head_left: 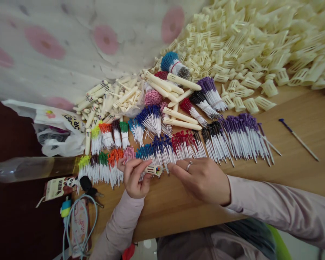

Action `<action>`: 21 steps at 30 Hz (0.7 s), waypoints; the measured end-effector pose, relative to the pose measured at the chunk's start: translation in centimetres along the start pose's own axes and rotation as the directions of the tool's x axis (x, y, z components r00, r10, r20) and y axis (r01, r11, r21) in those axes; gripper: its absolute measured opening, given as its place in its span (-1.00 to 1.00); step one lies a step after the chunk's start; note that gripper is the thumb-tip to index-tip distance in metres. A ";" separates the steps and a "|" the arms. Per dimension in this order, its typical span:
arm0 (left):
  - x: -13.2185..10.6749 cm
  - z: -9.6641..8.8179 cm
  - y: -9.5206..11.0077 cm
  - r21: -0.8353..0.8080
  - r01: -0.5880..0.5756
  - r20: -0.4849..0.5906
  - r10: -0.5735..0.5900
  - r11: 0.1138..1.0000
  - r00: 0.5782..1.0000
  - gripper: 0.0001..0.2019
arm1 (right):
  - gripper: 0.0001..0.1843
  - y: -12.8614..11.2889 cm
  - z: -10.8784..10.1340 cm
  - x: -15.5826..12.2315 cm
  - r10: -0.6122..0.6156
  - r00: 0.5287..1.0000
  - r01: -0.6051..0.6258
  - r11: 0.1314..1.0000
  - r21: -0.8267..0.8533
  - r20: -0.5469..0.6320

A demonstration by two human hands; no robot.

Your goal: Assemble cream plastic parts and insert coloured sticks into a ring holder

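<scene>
My left hand [134, 177] grips a cream plastic pen barrel [154, 169], its open end turned to the right with coloured refills showing inside. My right hand [199, 178], with a ring on one finger, pinches a thin refill at the barrel's mouth; the refill is mostly hidden by the fingers. Both hands hover over a wooden table [300, 169]. Just beyond them lie rows of thin white refills with coloured tips: blue [157, 146], red [184, 142], black [213, 142] and purple [243, 135].
A big heap of cream plastic barrel parts [249, 43] fills the far right. Assembled cream pens [111, 99] and bundled refills [173, 65] lie in the middle back. A plastic bag [56, 130], a bottle [29, 168], keys [88, 186] and a cable [78, 224] sit left. One loose refill [298, 139] lies right.
</scene>
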State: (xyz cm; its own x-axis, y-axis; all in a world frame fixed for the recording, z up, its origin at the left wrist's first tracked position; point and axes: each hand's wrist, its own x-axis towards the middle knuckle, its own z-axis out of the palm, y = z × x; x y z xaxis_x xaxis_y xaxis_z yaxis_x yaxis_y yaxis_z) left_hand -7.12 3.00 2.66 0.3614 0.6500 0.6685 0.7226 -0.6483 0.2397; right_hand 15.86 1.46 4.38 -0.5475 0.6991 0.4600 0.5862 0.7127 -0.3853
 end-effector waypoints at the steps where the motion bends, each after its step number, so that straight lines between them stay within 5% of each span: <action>1: 0.0 0.0 0.0 0.000 0.000 0.000 0.000 1.000 1.000 -0.71 | -0.78 0.0 0.0 0.0 0.003 1.000 -0.003 1.000 -0.012 -0.021; 10: 0.0 -0.3 0.1 -0.051 0.058 0.090 -0.053 0.997 0.995 -0.65 | -0.81 -0.1 0.2 0.1 -0.031 0.996 0.026 0.998 -0.061 -0.081; 21: 0.0 0.3 -0.3 -0.053 -0.003 -0.033 0.001 0.999 0.999 -0.78 | -0.81 -0.3 -0.2 0.1 0.091 0.996 -0.091 0.995 0.045 -0.005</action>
State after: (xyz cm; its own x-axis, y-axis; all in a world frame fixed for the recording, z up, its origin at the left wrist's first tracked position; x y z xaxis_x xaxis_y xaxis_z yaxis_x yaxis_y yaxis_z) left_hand -7.14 3.31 2.35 0.3426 0.6357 0.6917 0.6893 -0.6704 0.2747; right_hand 15.74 1.30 4.68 -0.4891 0.7606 0.4269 0.6057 0.6483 -0.4613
